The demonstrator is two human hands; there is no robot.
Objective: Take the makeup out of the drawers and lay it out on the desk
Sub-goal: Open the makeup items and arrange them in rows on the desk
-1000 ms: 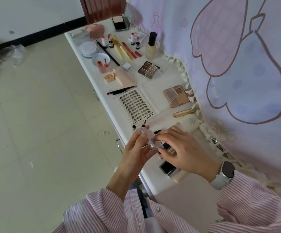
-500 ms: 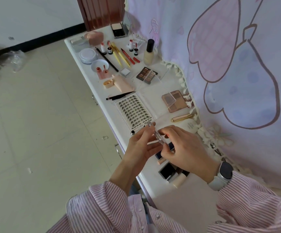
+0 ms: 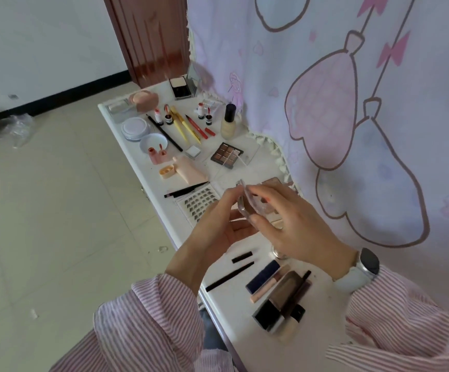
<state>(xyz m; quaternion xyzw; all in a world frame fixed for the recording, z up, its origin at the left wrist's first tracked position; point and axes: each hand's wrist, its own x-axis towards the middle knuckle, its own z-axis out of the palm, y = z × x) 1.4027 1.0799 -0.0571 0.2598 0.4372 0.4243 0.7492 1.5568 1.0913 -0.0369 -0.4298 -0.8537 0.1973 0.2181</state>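
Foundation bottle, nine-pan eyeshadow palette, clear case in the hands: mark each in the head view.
Foundation bottle [image 3: 228,126], head view, on its beige glass body.
Nine-pan eyeshadow palette [image 3: 225,154], head view, on the middle pan.
Clear case [image 3: 244,204], head view, on its transparent edge between both hands.

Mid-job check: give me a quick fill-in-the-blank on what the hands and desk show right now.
1. Both hands, left hand and right hand, hold a ____ plastic case.
2. The watch sits on the ____ wrist.
3. The foundation bottle has a ____ cap.
4. The eyeshadow palette lies ____, pans showing.

Missing words: clear; right; black; open
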